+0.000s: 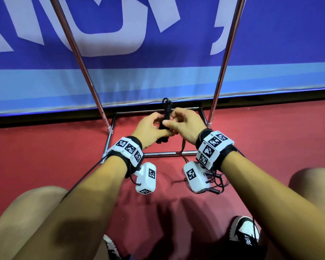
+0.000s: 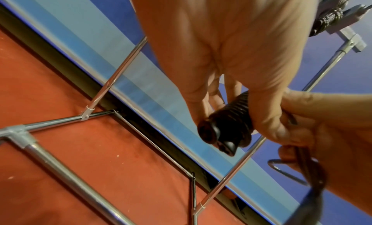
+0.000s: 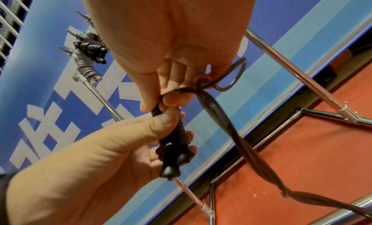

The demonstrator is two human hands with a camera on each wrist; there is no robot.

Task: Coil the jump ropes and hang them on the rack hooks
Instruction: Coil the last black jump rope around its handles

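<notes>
A black jump rope point(image 1: 165, 119) has its handles held together, with cord wound tightly round them. My left hand point(image 1: 158, 126) grips the lower part of this wrapped bundle point(image 2: 227, 123). My right hand point(image 1: 174, 121) pinches the cord at the top of the bundle point(image 3: 175, 145), where a small loop point(image 3: 235, 74) sticks out past the fingers. A loose twisted length of cord point(image 3: 241, 148) trails from the right hand down to the floor. Both hands are low, over the base of the metal rack point(image 1: 158, 154). Two coiled ropes, one black point(image 3: 90, 48) and one grey point(image 3: 86, 69), hang on the rack's hooks above.
A tangle of black cord with a handle end point(image 1: 214, 182) lies on the red floor under my right wrist. The rack's two slanted poles point(image 1: 79, 59) point(image 1: 227, 59) rise on either side of the hands. A blue banner wall point(image 1: 158, 81) stands just behind. My knees and shoes frame the foreground.
</notes>
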